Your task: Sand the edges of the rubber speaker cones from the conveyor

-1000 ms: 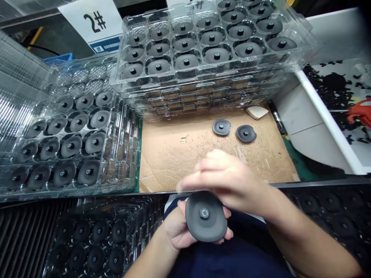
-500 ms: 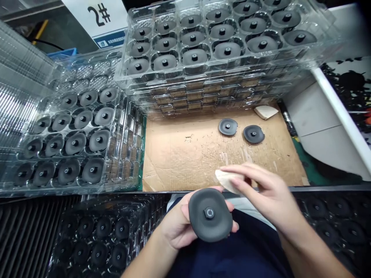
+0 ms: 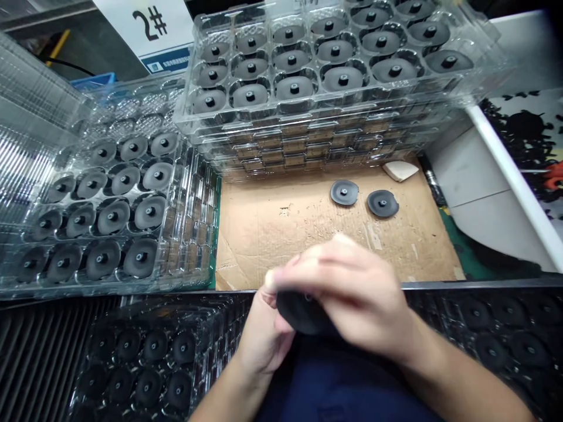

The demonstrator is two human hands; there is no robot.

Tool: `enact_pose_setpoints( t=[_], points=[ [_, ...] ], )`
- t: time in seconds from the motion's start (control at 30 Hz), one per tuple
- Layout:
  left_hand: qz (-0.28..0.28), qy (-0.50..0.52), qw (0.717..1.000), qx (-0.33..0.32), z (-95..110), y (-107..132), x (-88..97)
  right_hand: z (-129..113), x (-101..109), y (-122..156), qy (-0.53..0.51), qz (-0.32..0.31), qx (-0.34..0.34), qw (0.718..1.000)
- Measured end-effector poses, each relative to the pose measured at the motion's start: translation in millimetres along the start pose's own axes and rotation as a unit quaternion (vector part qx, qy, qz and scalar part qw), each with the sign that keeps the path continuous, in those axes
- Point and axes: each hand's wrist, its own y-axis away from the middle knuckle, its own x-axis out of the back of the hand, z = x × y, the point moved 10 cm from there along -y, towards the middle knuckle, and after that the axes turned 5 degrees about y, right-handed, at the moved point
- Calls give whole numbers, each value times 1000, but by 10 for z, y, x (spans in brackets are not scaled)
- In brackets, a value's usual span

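Navy clothing (image 3: pixel 343 384) is worn, with both forearms (image 3: pixel 453 372) bare.

Matt black disc (image 3: pixel 301 316); glossy clear-plastic trays (image 3: pixel 281 126).

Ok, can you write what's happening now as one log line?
left hand: holds disc | right hand: blurred, over disc | cardboard: two discs, white piece

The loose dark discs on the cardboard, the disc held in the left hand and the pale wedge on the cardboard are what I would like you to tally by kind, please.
Loose dark discs on the cardboard: 2
Held dark disc, in the left hand: 1
Pale wedge on the cardboard: 1
Total: 4
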Motion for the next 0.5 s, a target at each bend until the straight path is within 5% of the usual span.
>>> enact_pose_setpoints(
  t=[0.13, 0.27, 0.4, 0.5],
  points=[
    [-55, 64, 994, -63, 202, 9, -69, 643, 64, 248, 73, 27, -194, 978],
    [-37, 65, 995, -61, 243, 16, -39, 1070, -408, 708, -12, -62, -283, 957],
    [-30, 74, 996, -41, 195, 12, -39, 1181, -559, 868, -12, -79, -303, 950],
    [-45, 89, 994, -33, 170, 16, -95, 994, -250, 675, -15, -14, -318, 948]
  ],
)
